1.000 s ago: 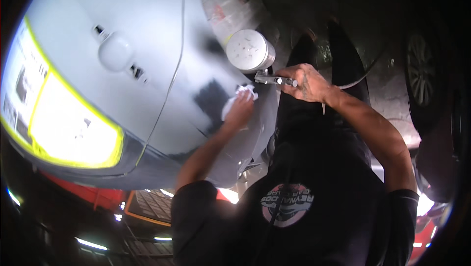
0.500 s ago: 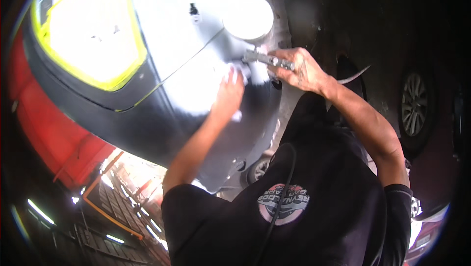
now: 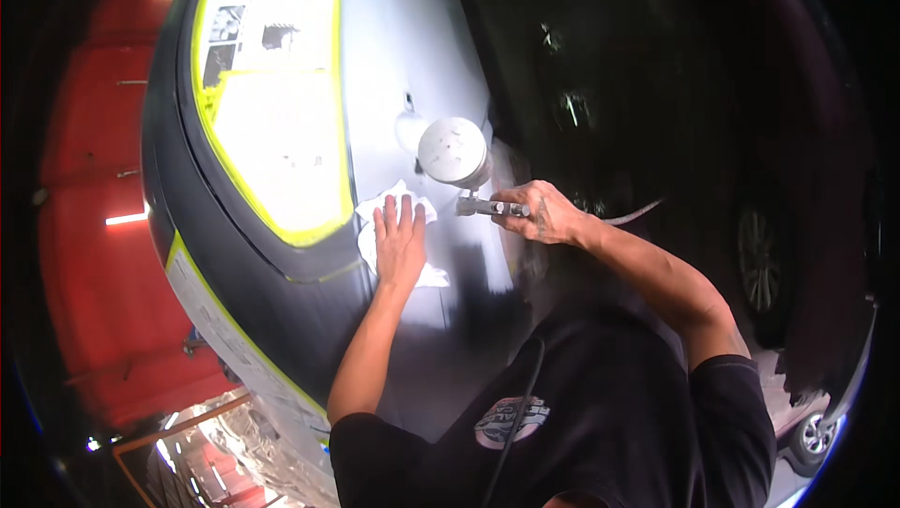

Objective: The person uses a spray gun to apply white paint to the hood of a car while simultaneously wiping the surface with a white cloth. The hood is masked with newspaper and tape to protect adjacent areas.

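My left hand (image 3: 400,244) lies flat, fingers apart, on a white cloth (image 3: 377,217) pressed against the grey primed side of a car body (image 3: 412,67). My right hand (image 3: 542,214) grips the handle of a spray gun (image 3: 480,206) whose round white cup (image 3: 452,152) stands just above and to the right of the cloth. The gun's nozzle points at the grey panel close to my left hand. The window area (image 3: 272,105) beside the cloth is covered with paper and edged in yellow-green masking tape.
A thin hose (image 3: 630,216) trails from the gun to the right. A red wall (image 3: 89,227) fills the left side. Another car's wheel (image 3: 761,269) shows in the dark at right. A masked lower strip (image 3: 225,330) runs along the body below.
The view has swung, so the car body now sits further left and upright. My left hand with the cloth has slid along the panel; the spray gun stays beside it.
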Tool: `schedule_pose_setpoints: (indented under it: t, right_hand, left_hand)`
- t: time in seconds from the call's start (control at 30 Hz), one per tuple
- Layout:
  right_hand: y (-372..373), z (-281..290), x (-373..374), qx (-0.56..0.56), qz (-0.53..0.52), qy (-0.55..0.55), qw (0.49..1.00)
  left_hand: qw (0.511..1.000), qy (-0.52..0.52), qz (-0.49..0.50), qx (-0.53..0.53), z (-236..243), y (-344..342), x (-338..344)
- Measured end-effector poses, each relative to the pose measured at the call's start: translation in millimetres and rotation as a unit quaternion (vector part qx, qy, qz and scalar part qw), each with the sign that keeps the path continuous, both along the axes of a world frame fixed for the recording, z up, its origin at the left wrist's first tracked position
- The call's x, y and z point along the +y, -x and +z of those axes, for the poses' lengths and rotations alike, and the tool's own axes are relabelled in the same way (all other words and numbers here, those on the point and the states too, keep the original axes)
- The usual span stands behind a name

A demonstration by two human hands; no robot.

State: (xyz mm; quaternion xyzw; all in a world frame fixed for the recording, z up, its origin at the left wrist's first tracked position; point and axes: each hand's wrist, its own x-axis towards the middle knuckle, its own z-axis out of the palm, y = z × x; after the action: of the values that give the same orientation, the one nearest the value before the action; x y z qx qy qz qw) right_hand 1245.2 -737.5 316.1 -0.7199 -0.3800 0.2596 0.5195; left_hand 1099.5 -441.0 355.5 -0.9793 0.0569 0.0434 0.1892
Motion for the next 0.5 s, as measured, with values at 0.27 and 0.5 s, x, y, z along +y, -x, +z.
schedule_pose_setpoints:
  t: [0.27, 0.5]
  right_hand:
    - [-157, 9, 21, 0.011, -0.039, -0.016, 0.999]
    - [-283, 28, 50, 0.014, -0.024, -0.006, 1.0]
  left_hand:
    - [0.997, -0.053, 0.05, -0.038, -15, -209, 39]
    - [0.989, -0.036, 0.087, -0.116, -11, -324, 80]
